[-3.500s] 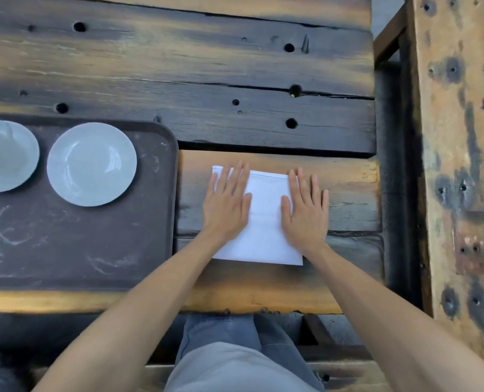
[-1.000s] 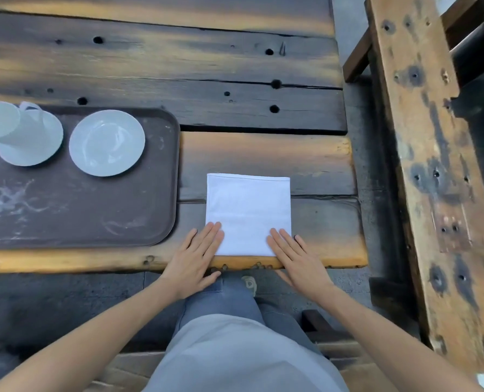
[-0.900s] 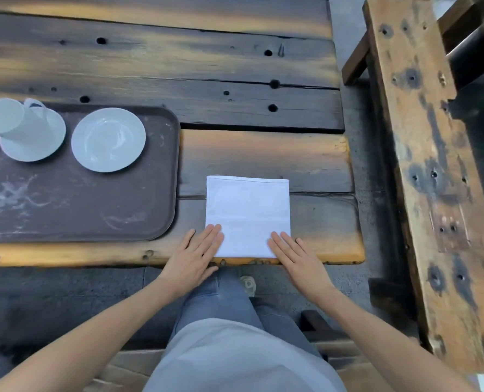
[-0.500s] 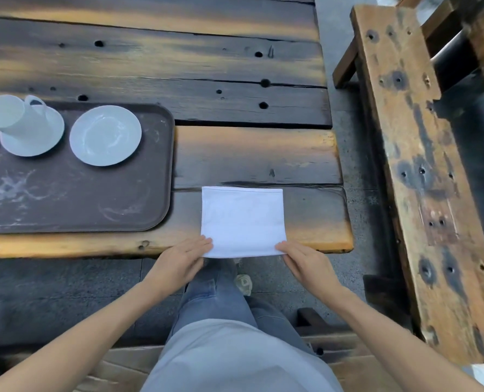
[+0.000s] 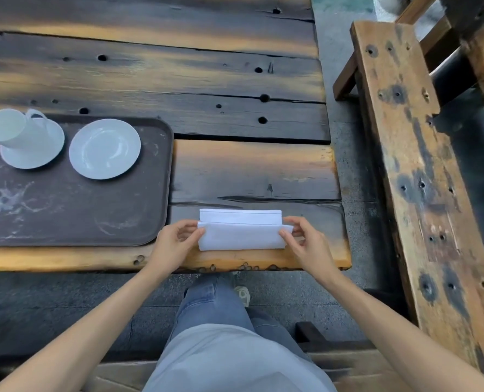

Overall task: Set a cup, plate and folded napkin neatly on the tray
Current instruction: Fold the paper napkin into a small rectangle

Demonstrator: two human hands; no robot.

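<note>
Napkin is now folded over from its near edge, left hand and right hand pinching its ends at lower centre; tray placement remains.

Soft daylight, faint shadows; wide-angle bowing, edges perhaps blurred

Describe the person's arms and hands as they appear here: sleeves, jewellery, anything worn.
Both forearms are bare from the frame's lower edge to the wrists; no sleeve shows. The left hand and right hand wear no gloves, and no watch, bracelet or ring is visible. Fingernails look short and unpainted. Below them show blue jeans and a light grey top.
</note>
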